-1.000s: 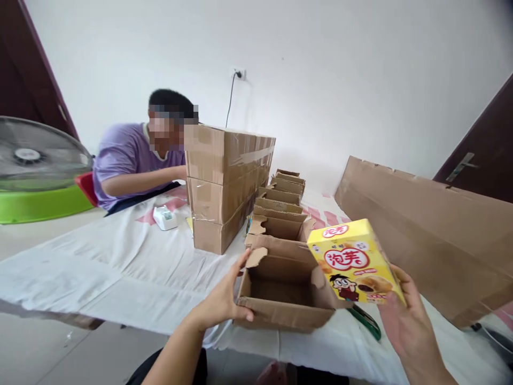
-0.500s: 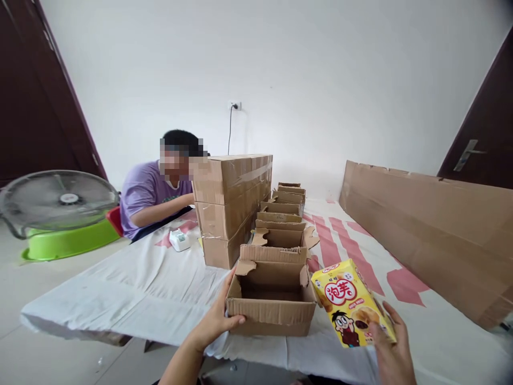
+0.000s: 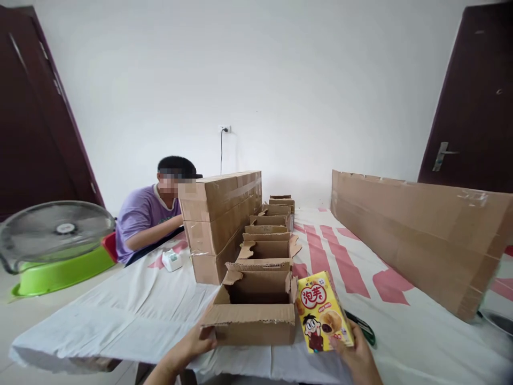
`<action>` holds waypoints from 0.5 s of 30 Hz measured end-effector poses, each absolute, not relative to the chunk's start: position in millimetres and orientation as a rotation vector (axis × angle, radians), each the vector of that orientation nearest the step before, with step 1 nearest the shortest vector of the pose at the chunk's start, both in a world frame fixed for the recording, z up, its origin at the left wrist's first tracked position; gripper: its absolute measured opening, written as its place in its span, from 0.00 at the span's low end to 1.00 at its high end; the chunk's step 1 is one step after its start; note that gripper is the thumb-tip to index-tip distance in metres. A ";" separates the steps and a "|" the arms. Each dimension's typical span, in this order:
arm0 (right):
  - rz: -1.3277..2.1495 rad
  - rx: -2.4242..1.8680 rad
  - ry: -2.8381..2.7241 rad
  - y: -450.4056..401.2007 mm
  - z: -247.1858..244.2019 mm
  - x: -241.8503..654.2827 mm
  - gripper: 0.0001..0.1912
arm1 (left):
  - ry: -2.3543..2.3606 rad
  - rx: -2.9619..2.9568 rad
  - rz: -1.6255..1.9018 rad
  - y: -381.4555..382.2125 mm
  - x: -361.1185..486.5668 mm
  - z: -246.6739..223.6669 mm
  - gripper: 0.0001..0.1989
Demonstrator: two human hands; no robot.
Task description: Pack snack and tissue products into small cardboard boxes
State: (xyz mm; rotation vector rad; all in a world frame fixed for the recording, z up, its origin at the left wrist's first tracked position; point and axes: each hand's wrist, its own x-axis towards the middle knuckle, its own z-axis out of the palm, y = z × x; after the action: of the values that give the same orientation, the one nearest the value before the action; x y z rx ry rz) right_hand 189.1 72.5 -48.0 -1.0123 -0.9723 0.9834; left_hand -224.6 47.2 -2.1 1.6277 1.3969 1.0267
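Observation:
At the table's near edge, an open-topped cardboard box [image 3: 256,332] faces me, with nothing visible inside. My left hand [image 3: 194,342] grips its front left corner, thumb on the front and fingers partly hidden along the side. A yellow snack box [image 3: 316,315] with a cartoon figure and a cream puff picture is tilted in my right hand [image 3: 355,350], thumb on its front face. It is close beside the right wall of the cardboard box. Behind the right hand lies a dark green tool [image 3: 363,327], partly covered.
More open cardboard boxes [image 3: 266,248] stretch away in a row. Stacked closed cartons [image 3: 206,230] stand to their left, a long cardboard panel [image 3: 401,230] to the right. A person in purple [image 3: 140,214] sits behind the cartons, near a white tape dispenser [image 3: 172,260].
The snack box has moved left, nearer the cardboard box, and stands more upright. My view has tilted up slightly and turned right. The green tool has come into sight.

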 end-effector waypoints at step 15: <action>0.945 -0.472 -1.490 154.1 190.2 170.2 0.29 | 1.173 1.971 1.278 111.0 -96.9 213.3 0.54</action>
State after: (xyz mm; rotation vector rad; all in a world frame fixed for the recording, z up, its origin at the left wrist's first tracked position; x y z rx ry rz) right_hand 170.2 154.1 190.2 -0.4723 -1.4903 0.9449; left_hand -96.9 111.0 213.3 1.9713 1.1730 1.2783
